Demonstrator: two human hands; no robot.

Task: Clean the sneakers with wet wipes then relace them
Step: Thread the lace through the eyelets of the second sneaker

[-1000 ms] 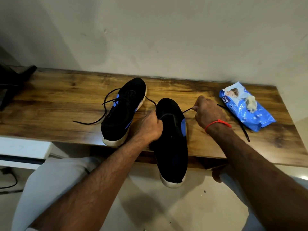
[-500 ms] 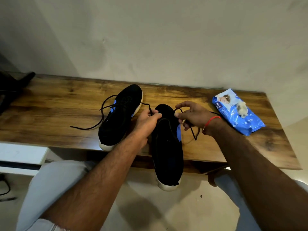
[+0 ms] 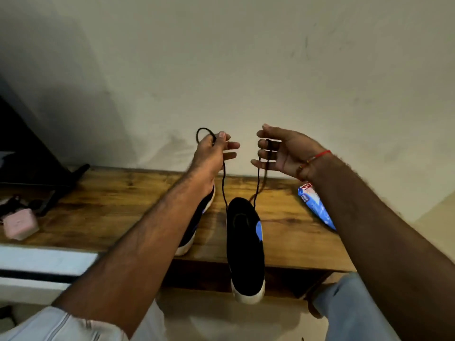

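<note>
Above the wooden bench [image 3: 290,244], a black shoelace [image 3: 224,178] is pinched by the left hand [image 3: 211,153] and hooked over curled fingers of the right hand [image 3: 285,151]. Below, the black sneaker [image 3: 246,249] overhangs the bench edge; a second sneaker [image 3: 197,230] and wipes packet [image 3: 317,210] lie alongside.

Both hands are raised apart, left hand [image 3: 211,153] pinching with fingers curled, right hand [image 3: 283,150] palm-up, fingers half-curled.

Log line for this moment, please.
phase: relacing | left hand: pinches lace | right hand: holds other lace end | sneaker: on table edge | second sneaker: on table
</note>
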